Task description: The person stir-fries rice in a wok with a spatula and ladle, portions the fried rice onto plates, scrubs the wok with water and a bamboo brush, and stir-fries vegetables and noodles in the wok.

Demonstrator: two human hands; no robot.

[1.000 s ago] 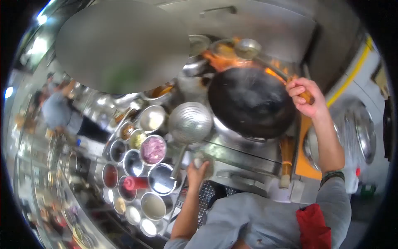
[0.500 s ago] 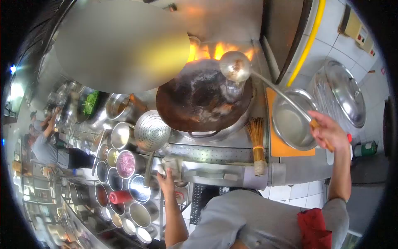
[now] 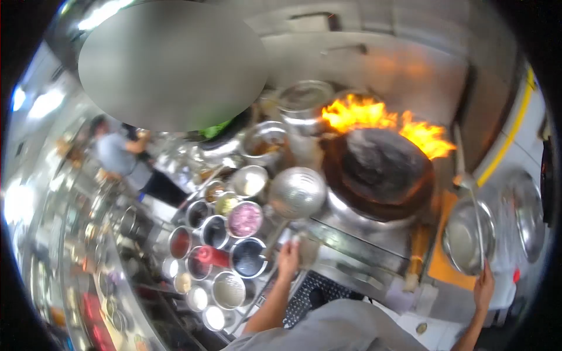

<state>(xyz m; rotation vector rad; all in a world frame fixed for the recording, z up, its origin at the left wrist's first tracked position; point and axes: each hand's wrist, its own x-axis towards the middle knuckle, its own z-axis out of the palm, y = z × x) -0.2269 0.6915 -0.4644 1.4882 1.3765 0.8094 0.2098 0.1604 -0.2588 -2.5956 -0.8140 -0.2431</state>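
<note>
My right hand (image 3: 484, 286) grips the end of a long-handled ladle (image 3: 476, 217), whose shaft lies across the metal basin (image 3: 452, 248). The ladle's bowl end is blurred. A dark wok (image 3: 383, 167) sits on the burner, with tall flames (image 3: 374, 114) along its far rim. Near the stove's front edge, my left hand (image 3: 288, 257) is beside a greyish, cloth-like thing (image 3: 307, 250). Motion blur hides whether its fingers hold it. Just beyond that hand rests a perforated strainer (image 3: 298, 193).
Several metal pots of ingredients stand at left, including one with pink pieces (image 3: 245, 219) and one with a red bottle (image 3: 212, 256). A bamboo brush (image 3: 417, 251) lies right of the wok. A person (image 3: 126, 155) stands farther left.
My view has swung left, so the stove appears farther right. The ladle has moved from above the wok to the basin. The flames are larger.
</note>
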